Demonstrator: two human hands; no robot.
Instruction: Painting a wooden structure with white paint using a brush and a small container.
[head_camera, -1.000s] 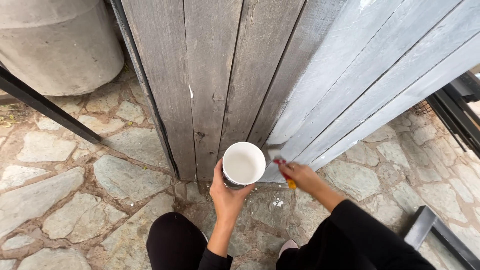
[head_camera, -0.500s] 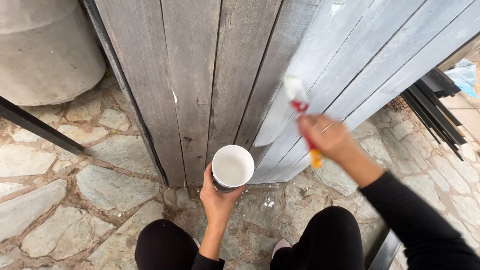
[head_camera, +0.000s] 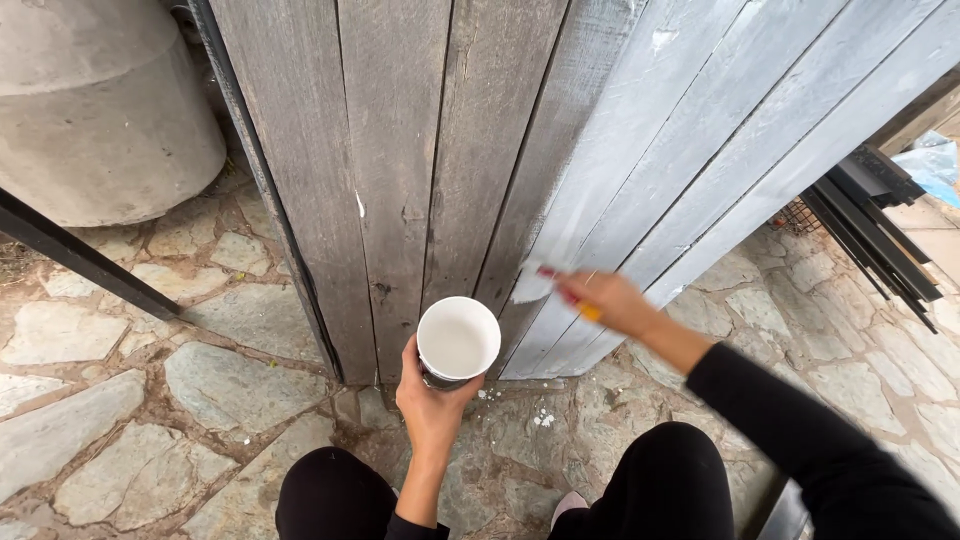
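Observation:
My left hand (head_camera: 430, 400) grips a cup of white paint (head_camera: 457, 340), held upright near the foot of a weathered wooden door (head_camera: 400, 150). My right hand (head_camera: 605, 303) holds a paintbrush (head_camera: 545, 282) with a red and yellow handle. Its white bristles press on a low plank at the border between the bare grey boards and the white-painted boards (head_camera: 720, 130) on the right. My knees in black trousers (head_camera: 500, 490) show at the bottom edge.
A large concrete cylinder (head_camera: 95, 110) stands at the upper left with a dark metal bar (head_camera: 80, 258) crossing in front of it. Irregular stone paving (head_camera: 150, 400) covers the ground, flecked with white drips. Black metal bars (head_camera: 870, 215) lie at the right.
My right hand has brought the brush down from higher on the planks to a low spot beside the cup. The cup has stayed almost in place.

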